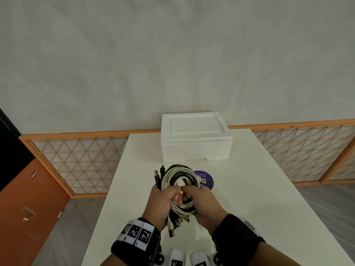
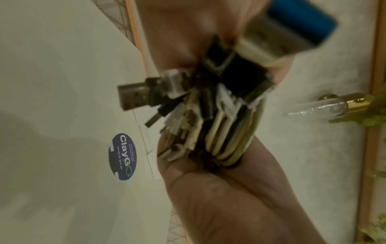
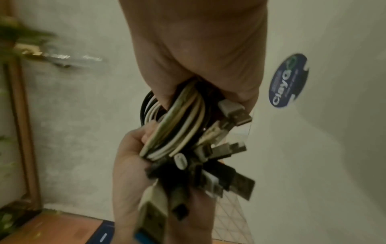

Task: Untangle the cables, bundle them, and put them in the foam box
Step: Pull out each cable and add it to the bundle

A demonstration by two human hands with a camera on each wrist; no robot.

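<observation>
A coil of several black and white cables [image 1: 177, 182] is held upright above the white table [image 1: 249, 198]. My left hand [image 1: 166, 198] grips the coil's lower left side, fingers curled over the strands. My right hand [image 1: 197, 198] grips it from the right. USB plugs [image 1: 171, 230] hang below the hands. In the left wrist view the cable bundle [image 2: 221, 130] shows end-on, with a plug [image 2: 133, 96] sticking out. The right wrist view shows the cable bundle [image 3: 179, 125] squeezed between both palms. The white foam box [image 1: 196, 148] stands behind, its lid on.
A round purple sticker [image 1: 207, 181] lies on the table just behind the coil. Orange-framed lattice screens [image 1: 80, 162] run along the wall on both sides. An orange cabinet [image 1: 28, 217] stands at the left.
</observation>
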